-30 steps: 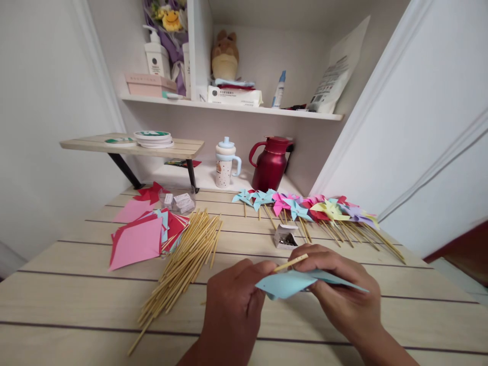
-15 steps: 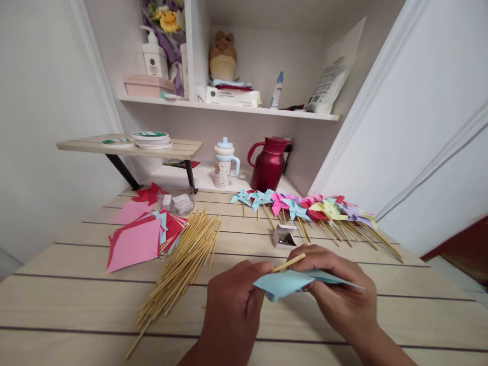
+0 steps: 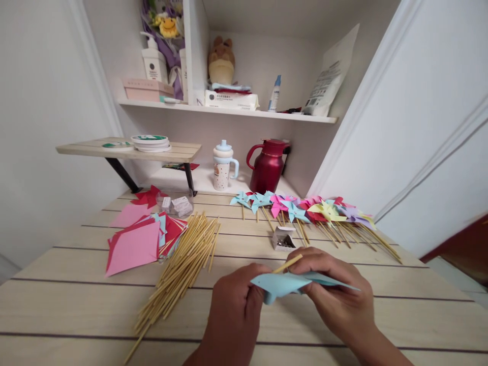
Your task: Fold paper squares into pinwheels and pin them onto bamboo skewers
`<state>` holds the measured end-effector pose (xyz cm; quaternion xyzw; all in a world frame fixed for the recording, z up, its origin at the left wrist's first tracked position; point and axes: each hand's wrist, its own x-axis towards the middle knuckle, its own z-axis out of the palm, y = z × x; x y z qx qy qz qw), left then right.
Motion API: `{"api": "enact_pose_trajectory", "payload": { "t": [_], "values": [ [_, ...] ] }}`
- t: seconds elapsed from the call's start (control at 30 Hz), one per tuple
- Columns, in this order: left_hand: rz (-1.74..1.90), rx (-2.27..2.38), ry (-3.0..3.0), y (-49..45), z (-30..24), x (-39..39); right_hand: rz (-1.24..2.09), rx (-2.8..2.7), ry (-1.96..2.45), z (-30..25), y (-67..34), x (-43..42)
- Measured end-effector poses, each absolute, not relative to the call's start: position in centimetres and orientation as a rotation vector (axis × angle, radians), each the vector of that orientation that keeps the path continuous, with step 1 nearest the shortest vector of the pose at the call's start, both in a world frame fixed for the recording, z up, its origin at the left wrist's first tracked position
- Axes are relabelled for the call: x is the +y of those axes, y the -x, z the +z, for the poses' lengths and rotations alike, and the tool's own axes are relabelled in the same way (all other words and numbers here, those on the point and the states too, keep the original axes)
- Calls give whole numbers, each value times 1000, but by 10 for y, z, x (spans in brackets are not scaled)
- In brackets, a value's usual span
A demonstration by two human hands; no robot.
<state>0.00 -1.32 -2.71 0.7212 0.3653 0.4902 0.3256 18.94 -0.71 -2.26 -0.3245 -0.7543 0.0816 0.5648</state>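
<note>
Between my two hands is a light-blue paper pinwheel [image 3: 280,284], held just above the table at the front. A thin wooden stick [image 3: 288,263] sticks up behind the paper, its tip near my right fingers. My left hand [image 3: 238,300] is closed, its thumb and fingers at the left end of the paper and stick. My right hand [image 3: 339,292] pinches the right side of the paper, thumb below and fingers above. Part of the stick is hidden by paper and hands. Just beyond stands a small open box of metal pins [image 3: 284,239].
Left of my hands lie a heap of wooden sticks [image 3: 177,269] and a stack of coloured paper squares [image 3: 133,246]. Finished pinwheels [image 3: 293,208] lie along the back right. Behind them stand a red jug [image 3: 267,168] and a cup [image 3: 221,170]; a small raised shelf [image 3: 84,147] is at left.
Both hands keep hold of the pinwheel and have shifted only slightly. The stick's tip and paper sit a little further left; the camera view has moved a touch.
</note>
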Motion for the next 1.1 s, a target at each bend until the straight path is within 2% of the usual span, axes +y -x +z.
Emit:
{"api": "enact_pose_trajectory", "payload": {
  "t": [0.4,0.87,1.1],
  "values": [
    [1524,916,-2081,1,-36,-10,194,-1782,764,-22,-190,-9],
    [1510,985,-2223,3,-37,-11,181,-1775,798,-24,-191,-8],
    [1724,1066,-2537,6,-27,-11,208,-1778,813,-24,-191,-9]
  ]
}}
